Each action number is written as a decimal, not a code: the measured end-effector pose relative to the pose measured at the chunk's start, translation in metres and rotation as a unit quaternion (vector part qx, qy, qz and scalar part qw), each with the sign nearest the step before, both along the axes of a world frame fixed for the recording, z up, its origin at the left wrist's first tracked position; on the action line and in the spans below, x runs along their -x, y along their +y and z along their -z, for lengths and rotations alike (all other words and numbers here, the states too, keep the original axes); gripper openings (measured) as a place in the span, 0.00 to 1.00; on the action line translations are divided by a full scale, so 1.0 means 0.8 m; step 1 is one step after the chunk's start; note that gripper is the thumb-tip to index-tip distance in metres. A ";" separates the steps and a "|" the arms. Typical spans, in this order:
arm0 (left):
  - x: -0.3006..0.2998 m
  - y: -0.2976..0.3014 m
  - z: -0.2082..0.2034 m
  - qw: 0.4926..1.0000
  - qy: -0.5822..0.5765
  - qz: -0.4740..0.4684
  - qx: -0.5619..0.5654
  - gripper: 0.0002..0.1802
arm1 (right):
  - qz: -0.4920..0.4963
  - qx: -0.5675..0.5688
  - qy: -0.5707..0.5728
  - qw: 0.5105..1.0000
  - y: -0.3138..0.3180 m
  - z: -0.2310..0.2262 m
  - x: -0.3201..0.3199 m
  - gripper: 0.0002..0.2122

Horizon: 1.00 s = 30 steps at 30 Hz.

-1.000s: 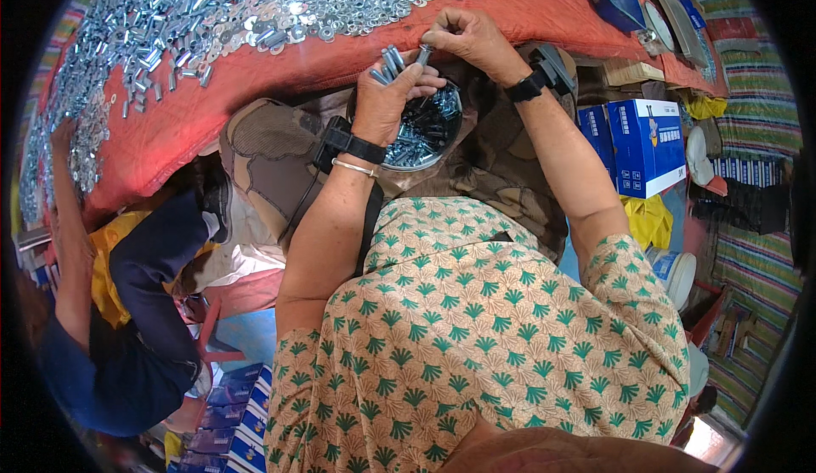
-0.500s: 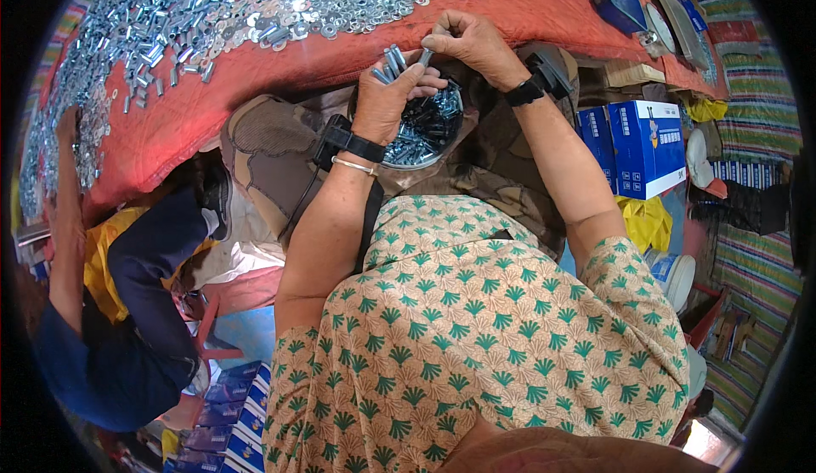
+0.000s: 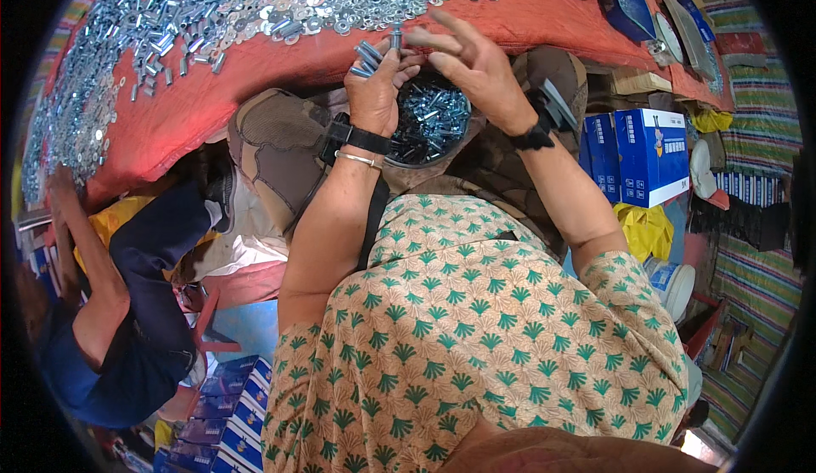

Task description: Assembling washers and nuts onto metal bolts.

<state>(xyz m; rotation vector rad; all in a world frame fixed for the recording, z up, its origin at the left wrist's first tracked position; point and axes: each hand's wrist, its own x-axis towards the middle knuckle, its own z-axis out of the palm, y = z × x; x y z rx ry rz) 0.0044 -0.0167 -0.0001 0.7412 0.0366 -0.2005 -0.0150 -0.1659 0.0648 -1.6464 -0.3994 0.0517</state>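
We saw the left hand (image 3: 374,99) pinching one metal piece (image 3: 396,38), which stood nearly upright between the thumb and the fingers, just in front of the red-covered desk (image 3: 246,90). Its lower end was hidden by the fingers, so we could not tell if it was a plain sleeve or a bolt with a sleeve on it. In the same hand, several shiny tubes (image 3: 365,58) stuck out on the left side; the palm covered the rest of them, and we could not count them surely.

The right hand (image 3: 476,69) was spread and held nothing that we could see. Its fingers were blurred, and they came near the upright piece; whether one of them touched it was not clear.

Below both hands was a round bowl (image 3: 416,164) with many small metal pieces in it. The left hand and wrist covered its left part, and the dark inside made single pieces difficult to distinguish.

On the desk lay a wide heap (image 3: 195,22) of tubes and washers, cut off by the upper edge of the view. At far left, a co-worker's hand (image 3: 64,186) was near the heap, too dim for us to read its grip. On the right stood blue boxes (image 3: 650,158), and a yellow bag (image 3: 643,231) was partly covered by them.
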 end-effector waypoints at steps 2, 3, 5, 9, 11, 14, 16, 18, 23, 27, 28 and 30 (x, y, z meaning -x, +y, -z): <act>-0.001 0.000 -0.002 1.000 -0.006 -0.008 0.003 0.14 | 0.015 -0.019 -0.011 1.000 0.000 -0.007 0.001 0.30; 0.000 0.001 -0.001 1.000 -0.008 -0.009 0.002 0.14 | 0.049 -0.028 -0.021 0.998 0.000 -0.004 -0.007 0.30; 0.003 0.000 -0.002 1.000 -0.018 -0.001 0.008 0.14 | 0.085 -0.037 -0.032 0.995 0.003 0.000 -0.011 0.30; 0.004 0.002 -0.003 0.999 0.009 -0.007 -0.031 0.15 | 0.052 0.057 -0.069 0.995 0.024 0.008 0.005 0.34; 0.002 0.001 0.000 1.000 0.007 -0.011 0.003 0.15 | 0.064 0.083 -0.067 0.992 0.032 -0.013 0.029 0.33; 0.010 0.001 -0.007 0.998 -0.009 0.037 -0.051 0.14 | 0.154 0.010 -0.001 0.988 0.016 -0.002 0.015 0.32; 0.014 0.001 -0.010 0.990 -0.027 0.060 -0.123 0.14 | 0.192 0.033 -0.070 0.978 0.002 -0.008 -0.008 0.27; 0.017 0.004 -0.014 0.987 -0.040 0.059 -0.143 0.14 | 0.218 0.116 -0.168 0.954 -0.006 -0.018 -0.035 0.21; 0.009 0.018 -0.023 0.965 -0.007 0.070 -0.253 0.15 | 0.231 0.216 -0.212 0.925 -0.016 -0.011 -0.125 0.12; 0.006 0.011 -0.010 0.959 -0.034 0.088 -0.266 0.14 | 0.214 0.300 -0.280 0.887 -0.020 0.011 -0.190 0.09; 0.005 0.012 -0.010 0.955 -0.038 0.089 -0.280 0.13 | 0.205 0.337 -0.304 0.867 -0.015 0.012 -0.201 0.08; 0.003 0.013 -0.011 0.957 -0.035 0.092 -0.274 0.13 | 0.202 0.370 -0.321 0.848 -0.004 0.018 -0.217 0.07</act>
